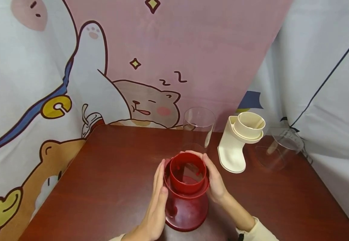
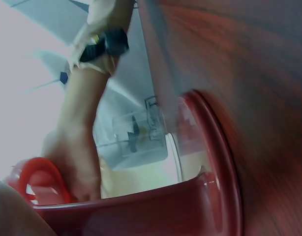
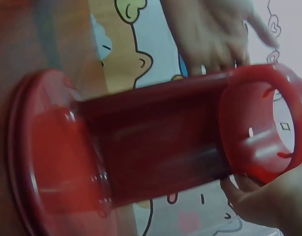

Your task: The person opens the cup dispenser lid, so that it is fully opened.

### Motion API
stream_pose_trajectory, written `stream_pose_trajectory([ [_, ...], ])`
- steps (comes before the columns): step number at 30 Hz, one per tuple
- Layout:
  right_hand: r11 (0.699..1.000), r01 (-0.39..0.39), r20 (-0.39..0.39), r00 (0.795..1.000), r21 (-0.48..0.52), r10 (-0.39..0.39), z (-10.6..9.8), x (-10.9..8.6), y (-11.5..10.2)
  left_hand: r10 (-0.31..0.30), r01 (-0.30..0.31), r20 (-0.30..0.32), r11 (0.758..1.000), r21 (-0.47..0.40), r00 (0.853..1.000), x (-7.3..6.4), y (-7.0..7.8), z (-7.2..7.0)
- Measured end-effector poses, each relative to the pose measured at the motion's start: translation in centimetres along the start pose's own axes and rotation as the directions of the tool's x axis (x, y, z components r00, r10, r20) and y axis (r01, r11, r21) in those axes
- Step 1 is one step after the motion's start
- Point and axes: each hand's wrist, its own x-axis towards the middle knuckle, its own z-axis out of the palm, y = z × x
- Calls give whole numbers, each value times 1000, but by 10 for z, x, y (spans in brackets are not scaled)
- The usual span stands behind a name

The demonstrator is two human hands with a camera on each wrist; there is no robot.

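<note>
A glossy red plastic dispenser stand (image 1: 189, 212) is between my two hands, with a round hollow collar on top and a wide foot below. My left hand (image 1: 156, 204) lays its straightened fingers along the collar's left side, thumb apart from them. Round the collar's right and far side, my right hand (image 1: 215, 179) grips with bent fingers. In the right wrist view, the stand's body (image 3: 161, 142) looks tilted across the picture, and the left fingertips are partly hidden behind it. The foot is close to the tabletop in the left wrist view.
Beyond my right hand stands a similar cream dispenser stand (image 1: 233, 150). A clear cylinder (image 1: 199, 129) is behind the red one, and another clear container (image 1: 278, 152) is at the far right. The brown table (image 1: 117, 174) meets a cartoon-printed cloth (image 1: 222, 50) at the back.
</note>
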Motion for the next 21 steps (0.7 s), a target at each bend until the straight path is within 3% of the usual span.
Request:
stream_pose_trajectory([
  [5, 991, 58, -172, 982, -122, -78, 15, -13, 6, 144, -144, -68, 990, 7, 987, 18, -15, 2],
  [10, 981, 67, -343, 931, -184, -128, 40, -24, 15, 216, -220, -109, 975, -25, 970, 33, -31, -3],
  [13, 977, 67, -385, 912, -200, -141, 45, -28, 18, 208, -212, -85, 976, -38, 974, 39, -32, -8],
  [15, 973, 124, -345, 920, -195, -187, 38, -27, 21, 177, -180, -69, 983, -35, 982, 38, -29, -10],
  [19, 959, 229, -256, 929, -169, -267, 21, -17, 15, 59, -63, -93, 997, -44, 994, 20, -16, -10],
  [21, 957, 229, -239, 933, -179, -268, 17, -7, 6, 26, -33, -95, 997, -64, 995, 7, -9, -9],
])
